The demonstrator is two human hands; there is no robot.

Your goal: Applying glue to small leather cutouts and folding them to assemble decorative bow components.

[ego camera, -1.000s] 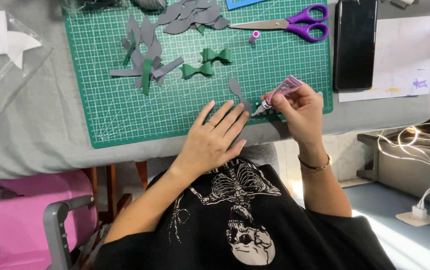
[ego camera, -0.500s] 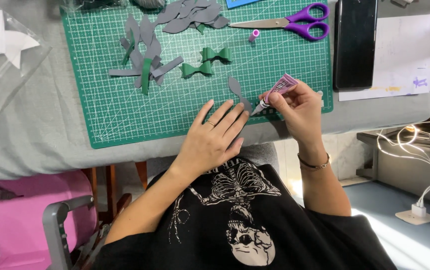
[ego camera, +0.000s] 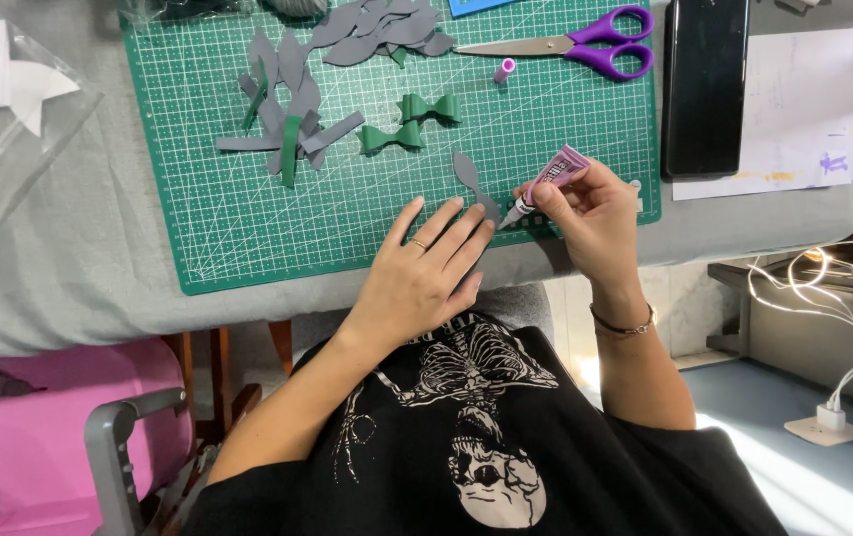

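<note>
Barely shifted since earlier: right hand (ego camera: 585, 213) pinching glue tube (ego camera: 546, 182) on grey strip (ego camera: 473, 183), left hand (ego camera: 425, 270) spread flat beside it; smear risk from over-squeezing.

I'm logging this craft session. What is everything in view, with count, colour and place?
cutting mat: one, green, on the grey table
bows: two, green, mat centre
cut shapes: many, grey, some green strips, mat's far side
single shape: one, grey, by the fingertips
scissors: one, purple handles, mat's far right
cap: one, purple, below scissors
phone: one, black, right of mat
paper: one, white, far right
glue tube: one, purple, in right hand
left hand: flat, pressing the single shape
right hand: gripping the tube
</note>
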